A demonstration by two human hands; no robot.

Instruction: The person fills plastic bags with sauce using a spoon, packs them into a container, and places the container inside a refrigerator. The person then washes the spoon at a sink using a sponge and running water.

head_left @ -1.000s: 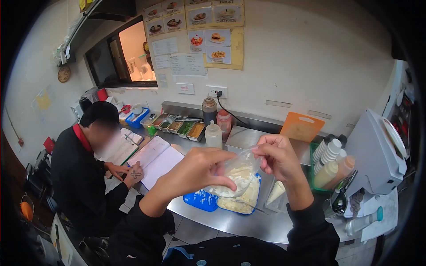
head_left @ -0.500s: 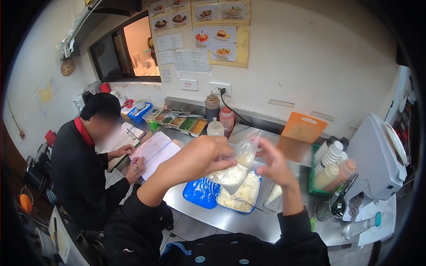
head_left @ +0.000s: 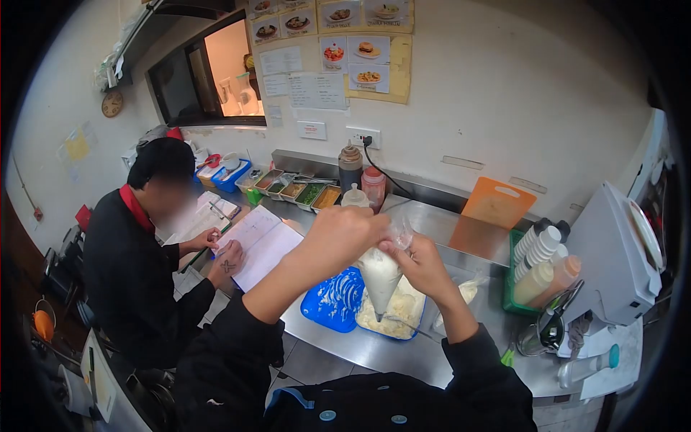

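Over the tub [head_left: 394, 336], the left hand [head_left: 354, 234] grips the bag [head_left: 379, 277] top, the right hand [head_left: 417, 263] pinches its neck — likely closing it; next needs steady pinching.

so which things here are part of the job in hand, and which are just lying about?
Likely the job:
- bag, pinched by the right hand, left hand at its top
- blue tub with cream
- smeared blue lid

Probably just lying about:
- orange board
- white cups
- dark bottle
- teal-capped bottle
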